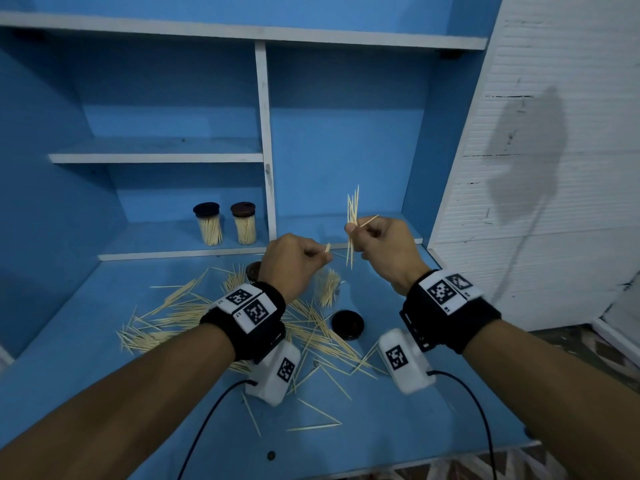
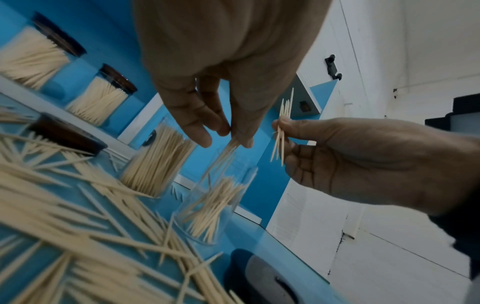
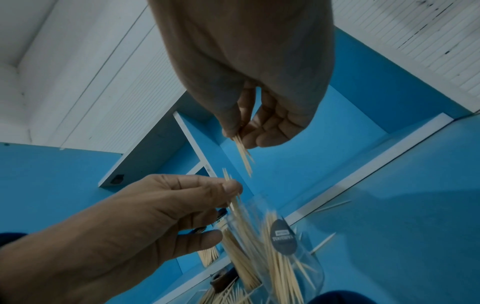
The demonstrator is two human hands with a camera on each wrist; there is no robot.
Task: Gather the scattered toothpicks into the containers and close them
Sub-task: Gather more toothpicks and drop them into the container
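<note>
1. Step in hand: the left hand (image 1: 294, 261) pinches a few toothpicks over the open clear container (image 2: 218, 207), which stands partly filled on the blue desk (image 1: 433, 393); this reads as the feeding stage.
2. The right hand (image 1: 384, 244) pinches an upright bundle of toothpicks (image 1: 352, 223) between thumb and fingers, just beside the left hand.
3. Next move, by judgement: align the tips with the narrow mouth and release without tipping the container.
4. Many scattered toothpicks (image 1: 166, 317) remain; a loose dark lid (image 1: 347, 324) lies near.
5. Two capped containers (image 1: 225, 223) stand on the low shelf, well apart.
6. Room is open above; the shelf edge (image 1: 180, 254) bounds the rear.
</note>
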